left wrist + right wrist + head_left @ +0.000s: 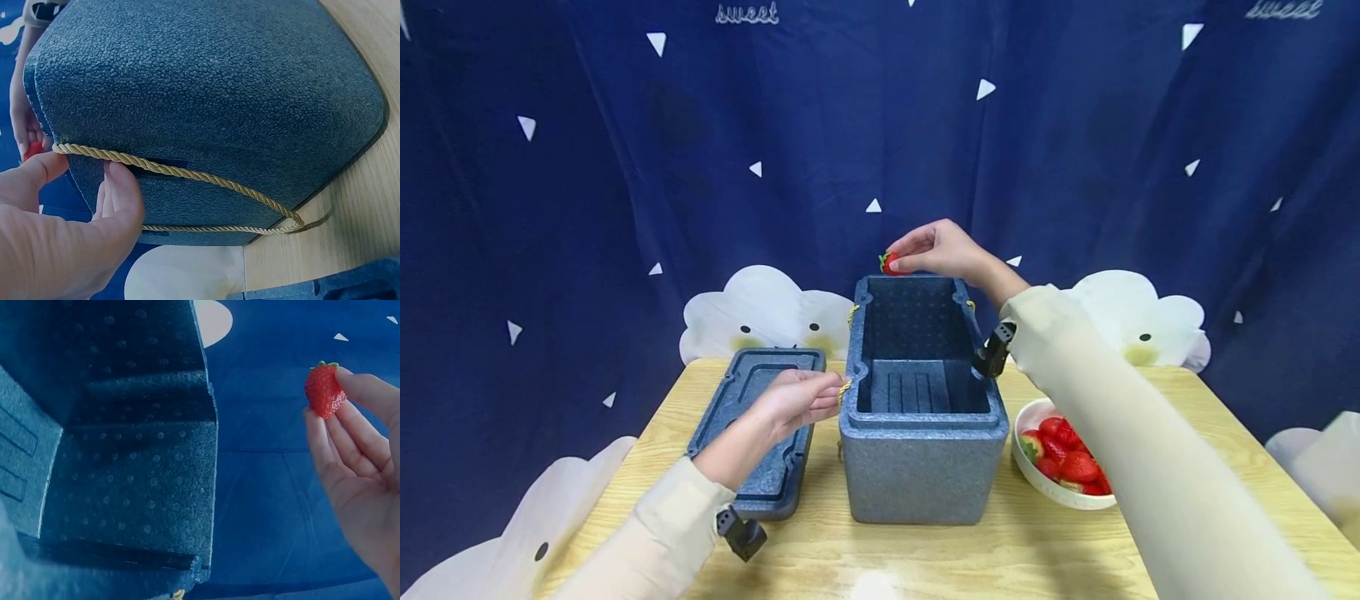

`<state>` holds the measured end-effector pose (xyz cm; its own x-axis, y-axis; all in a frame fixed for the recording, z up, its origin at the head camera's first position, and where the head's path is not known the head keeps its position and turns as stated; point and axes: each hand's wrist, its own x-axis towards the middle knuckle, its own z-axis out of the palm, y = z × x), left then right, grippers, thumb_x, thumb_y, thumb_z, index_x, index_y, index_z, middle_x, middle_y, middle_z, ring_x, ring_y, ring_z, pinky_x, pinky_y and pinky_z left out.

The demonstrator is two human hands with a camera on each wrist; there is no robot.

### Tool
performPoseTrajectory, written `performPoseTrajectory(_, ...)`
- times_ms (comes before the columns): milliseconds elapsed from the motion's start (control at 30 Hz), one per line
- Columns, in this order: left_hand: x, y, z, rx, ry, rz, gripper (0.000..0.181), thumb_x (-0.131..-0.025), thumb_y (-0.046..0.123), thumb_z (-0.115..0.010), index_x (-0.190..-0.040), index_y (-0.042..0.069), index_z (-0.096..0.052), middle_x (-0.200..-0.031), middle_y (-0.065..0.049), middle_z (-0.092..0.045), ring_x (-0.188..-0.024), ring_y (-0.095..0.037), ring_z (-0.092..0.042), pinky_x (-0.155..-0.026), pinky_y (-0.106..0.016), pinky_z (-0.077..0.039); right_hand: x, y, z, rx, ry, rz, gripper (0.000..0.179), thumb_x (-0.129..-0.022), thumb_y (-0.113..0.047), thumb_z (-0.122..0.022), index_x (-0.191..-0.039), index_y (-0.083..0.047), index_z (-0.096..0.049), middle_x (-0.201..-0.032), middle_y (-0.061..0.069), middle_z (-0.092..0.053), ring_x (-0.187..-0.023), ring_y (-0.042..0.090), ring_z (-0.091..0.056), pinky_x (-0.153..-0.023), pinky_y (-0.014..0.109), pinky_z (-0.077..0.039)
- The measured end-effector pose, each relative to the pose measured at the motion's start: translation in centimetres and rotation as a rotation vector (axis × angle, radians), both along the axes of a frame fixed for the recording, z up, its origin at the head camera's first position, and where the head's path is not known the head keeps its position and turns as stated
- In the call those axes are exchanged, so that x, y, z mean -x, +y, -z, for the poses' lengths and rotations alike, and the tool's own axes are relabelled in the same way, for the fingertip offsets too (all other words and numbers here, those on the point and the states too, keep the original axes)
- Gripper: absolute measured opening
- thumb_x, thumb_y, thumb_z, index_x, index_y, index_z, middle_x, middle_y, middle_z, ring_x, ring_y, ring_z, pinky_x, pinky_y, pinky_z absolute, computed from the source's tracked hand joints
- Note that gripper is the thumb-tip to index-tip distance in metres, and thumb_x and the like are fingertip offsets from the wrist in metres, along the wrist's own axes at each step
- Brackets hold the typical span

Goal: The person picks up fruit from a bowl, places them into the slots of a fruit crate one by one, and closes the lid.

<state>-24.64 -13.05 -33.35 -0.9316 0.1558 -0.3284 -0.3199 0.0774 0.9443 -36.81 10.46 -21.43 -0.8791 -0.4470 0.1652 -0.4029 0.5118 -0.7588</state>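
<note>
My right hand (942, 250) pinches a red strawberry (891, 264) with a green top between thumb and fingers. It is held up by the far rim of a dark blue-grey foam box (917, 475), which has no lid on. In the right wrist view the strawberry (325, 390) appears beyond the box's wall, outside the opening. My left hand (805, 396) is at the box's left side, its thumb and fingertips spread against the wall. The left wrist view shows those tips right at a gold twisted rope (165, 169) looped on that side.
A white bowl (1078, 500) of strawberries stands right of the box, partly behind my right sleeve. The box's lid (775, 475) lies on the wooden table (1015, 567) to the left. A blue curtain (820, 108) and white cloud-shaped chair backs stand behind the table.
</note>
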Motion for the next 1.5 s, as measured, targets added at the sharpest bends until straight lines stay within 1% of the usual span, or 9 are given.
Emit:
performPoseTrajectory(200, 0.0, 0.0, -0.1, 0.000, -0.001, -0.009, 0.048, -0.095, 0.016, -0.052, -0.135, -0.011, -0.044, -0.135, -0.023, -0.054, -0.096, -0.012, -0.061, -0.110, -0.044, -0.043, 0.5, -0.4, 0.4, 0.042, -0.019, 0.030, 0.027, -0.086, -0.018, -0.071, -0.110, -0.006, -0.071, -0.109, 0.012, -0.073, -0.098, 0.019, -0.066, -0.101, 0.038, -0.052)
performPoseTrajectory(367, 0.0, 0.1, -0.2, 0.009, -0.001, -0.014, 0.050, -0.094, 0.017, -0.055, -0.135, -0.010, -0.045, -0.129, -0.018, -0.057, -0.090, -0.009, -0.062, -0.109, -0.042, -0.045, 0.9, -0.5, 1.0, 0.001, -0.034, 0.030, 0.027, -0.087, -0.019, -0.071, -0.110, -0.005, -0.070, -0.111, 0.014, -0.072, -0.101, 0.023, -0.066, -0.102, 0.039, -0.052)
performPoseTrajectory(533, -0.1, 0.1, -0.1, 0.010, 0.003, -0.002, 0.048, -0.095, 0.016, -0.052, -0.134, -0.011, -0.045, -0.124, -0.016, -0.060, -0.091, -0.009, -0.062, -0.109, -0.042, -0.045, 1.4, -0.5, 1.9, -0.159, -0.005, 0.019, 0.025, -0.086, -0.017, -0.071, -0.108, -0.005, -0.072, -0.109, 0.014, -0.073, -0.095, 0.024, -0.066, -0.097, 0.038, -0.054)
performPoseTrajectory(733, -0.1, 0.1, 0.0, 0.009, 0.004, 0.000, 0.048, -0.096, 0.016, -0.051, -0.135, -0.011, -0.044, -0.132, -0.022, -0.056, -0.094, -0.010, -0.062, -0.109, -0.043, -0.044, 1.6, -0.4, 2.1, -0.321, 0.003, 0.024, 0.022, -0.084, -0.016, -0.073, -0.103, -0.005, -0.074, -0.102, 0.012, -0.074, -0.087, 0.019, -0.063, -0.086, 0.033, -0.055)
performPoseTrajectory(967, -0.1, 0.0, -0.1, 0.008, 0.000, -0.007, 0.046, -0.096, 0.017, -0.053, -0.133, -0.010, -0.047, -0.116, -0.012, -0.063, -0.089, -0.008, -0.063, -0.110, -0.044, -0.044, 1.1, -0.6, 2.0, -0.503, -0.006, 0.013, 0.018, -0.081, -0.014, -0.075, -0.097, -0.005, -0.074, -0.094, 0.009, -0.074, -0.078, 0.013, -0.061, -0.075, 0.027, -0.054)
performPoseTrajectory(1100, -0.1, 0.0, 0.0, 0.010, 0.001, -0.011, 0.046, -0.096, 0.017, -0.053, -0.133, -0.010, -0.047, -0.117, -0.013, -0.063, -0.092, -0.009, -0.063, -0.109, -0.043, -0.044, 1.1, -0.7, 2.0, -0.580, 0.004, 0.034, 0.018, -0.080, -0.013, -0.076, -0.095, -0.004, -0.073, -0.093, 0.010, -0.074, -0.074, 0.012, -0.061, -0.067, 0.023, -0.053)
performPoseTrajectory(1167, -0.2, 0.0, 0.0, 0.014, 0.001, -0.012, 0.046, -0.096, 0.016, -0.053, -0.133, -0.010, -0.047, -0.123, -0.016, -0.062, -0.095, -0.011, -0.062, -0.108, -0.041, -0.046, 1.1, -0.8, 1.9, -0.603, 0.017, 0.052, 0.018, -0.080, -0.012, -0.075, -0.096, -0.004, -0.074, -0.095, 0.011, -0.075, -0.073, 0.012, -0.064, -0.068, 0.024, -0.055)
performPoseTrajectory(1333, -0.2, 0.1, 0.1, 0.029, 0.005, -0.011, 0.046, -0.096, 0.017, -0.052, -0.133, -0.010, -0.047, -0.134, -0.022, -0.055, -0.103, -0.014, -0.061, -0.105, -0.038, -0.049, 1.0, -0.9, 1.8, -0.617, 0.016, 0.084, 0.019, -0.083, -0.013, -0.073, -0.100, -0.005, -0.073, -0.102, 0.012, -0.074, -0.081, 0.016, -0.070, -0.079, 0.031, -0.059)
performPoseTrajectory(1500, -0.2, 0.1, 0.0, 0.032, 0.008, -0.013, 0.047, -0.095, 0.017, -0.052, -0.133, -0.009, -0.046, -0.136, -0.023, -0.053, -0.109, -0.018, -0.060, -0.104, -0.037, -0.050, 0.5, -1.1, 1.2, -0.565, -0.004, 0.067, 0.023, -0.085, -0.017, -0.071, -0.104, -0.005, -0.073, -0.105, 0.012, -0.073, -0.085, 0.019, -0.069, -0.084, 0.036, -0.059)
